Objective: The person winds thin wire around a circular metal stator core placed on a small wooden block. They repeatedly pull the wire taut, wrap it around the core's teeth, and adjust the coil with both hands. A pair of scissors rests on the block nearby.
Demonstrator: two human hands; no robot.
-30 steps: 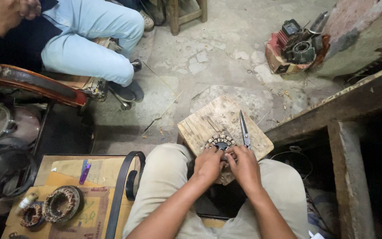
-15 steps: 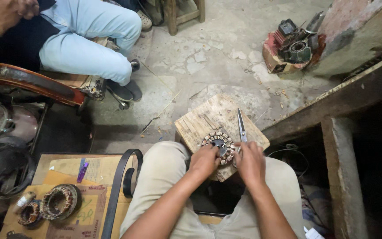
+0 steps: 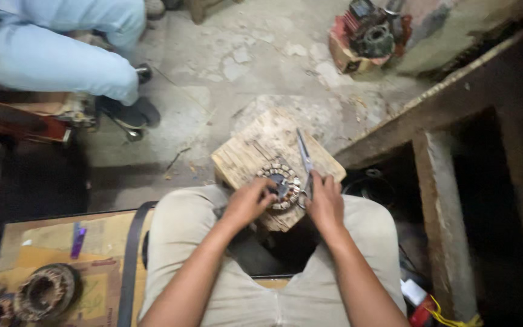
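Observation:
A worn wooden block (image 3: 255,151) stands on the floor between my knees. A round metal stator ring (image 3: 281,181) with wound teeth lies on its near part. My left hand (image 3: 248,203) rests on the ring's left side, fingers curled onto it. My right hand (image 3: 325,203) sits at the ring's right edge and grips the handles of a pair of metal scissors (image 3: 303,154), whose blades point away across the block.
Another person in light blue trousers (image 3: 62,54) sits at the upper left. A red engine part (image 3: 367,36) lies on the cracked concrete floor at the top. A wooden bench frame (image 3: 449,109) runs along the right. A second stator (image 3: 46,293), cardboard and a black belt (image 3: 129,254) lie at the lower left.
The view has shifted, with the block now lower and more central. My right hand has moved from the ring to the scissors' handles. My left hand stays on the ring.

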